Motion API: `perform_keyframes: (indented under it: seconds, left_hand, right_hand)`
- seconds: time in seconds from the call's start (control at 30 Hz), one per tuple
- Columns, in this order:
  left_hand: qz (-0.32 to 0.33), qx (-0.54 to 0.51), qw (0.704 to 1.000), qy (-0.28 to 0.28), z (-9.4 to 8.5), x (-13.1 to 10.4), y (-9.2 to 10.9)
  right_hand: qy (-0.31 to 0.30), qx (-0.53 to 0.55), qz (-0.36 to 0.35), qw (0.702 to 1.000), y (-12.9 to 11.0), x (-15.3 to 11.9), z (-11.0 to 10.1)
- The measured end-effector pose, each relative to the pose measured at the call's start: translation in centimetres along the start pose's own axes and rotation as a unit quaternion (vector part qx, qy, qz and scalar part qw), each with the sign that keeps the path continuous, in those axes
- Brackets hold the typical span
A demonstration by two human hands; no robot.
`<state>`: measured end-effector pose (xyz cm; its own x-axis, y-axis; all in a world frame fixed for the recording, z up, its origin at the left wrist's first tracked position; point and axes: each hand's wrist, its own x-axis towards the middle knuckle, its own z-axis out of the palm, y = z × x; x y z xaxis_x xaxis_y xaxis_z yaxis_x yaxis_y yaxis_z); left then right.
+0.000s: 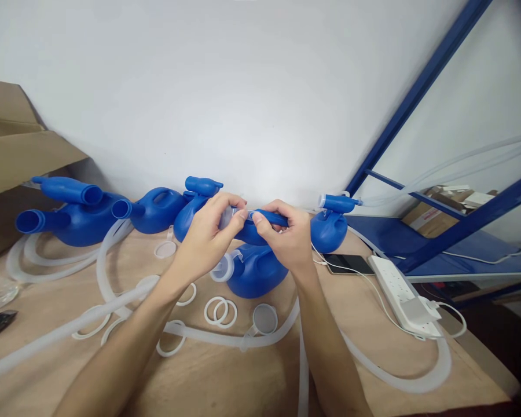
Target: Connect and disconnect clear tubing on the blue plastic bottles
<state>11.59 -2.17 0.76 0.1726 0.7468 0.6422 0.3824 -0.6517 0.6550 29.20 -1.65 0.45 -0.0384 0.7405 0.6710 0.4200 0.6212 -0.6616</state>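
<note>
My left hand (pixel 215 231) is closed, its thumb and fingers pinching a clear plastic cap (pixel 227 216) at the end of a blue plastic tube piece (pixel 248 233). My right hand (pixel 284 231) is wrapped round the blue piece, thumb on top near the cap. Fingers hide much of both. Just below the hands stands a blue plastic jug (pixel 258 275), its mouth fitted with a translucent cap (pixel 222 268). Loose on the table in front lie a translucent strap cap (pixel 264 319) and several white rings (pixel 217 311).
More blue jugs (pixel 87 220) stand along the wall, some topped with blue tube pieces. Translucent hoses (pixel 61 339) curl across the table (pixel 226 382). At right are a phone (pixel 348 264), a power strip (pixel 395 289) with cables, and a blue shelf frame (pixel 410 95). A cardboard box (pixel 30 156) is at left.
</note>
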Motion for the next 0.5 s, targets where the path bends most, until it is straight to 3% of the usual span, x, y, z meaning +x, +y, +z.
perform_keyframes:
  seconds: [0.27, 0.5]
  left_hand:
    - [-0.004, -0.083, 0.996, -0.044, -0.41, 0.28, 0.32]
    - [-0.026, -0.145, 0.989, -0.014, 0.07, 0.36, -0.02]
  right_hand:
    - [0.031, -0.019, -0.002, 0.999, -0.21, -0.12, 0.08]
    - [0.014, -0.031, -0.014, 0.999, -0.38, -0.17, -0.26]
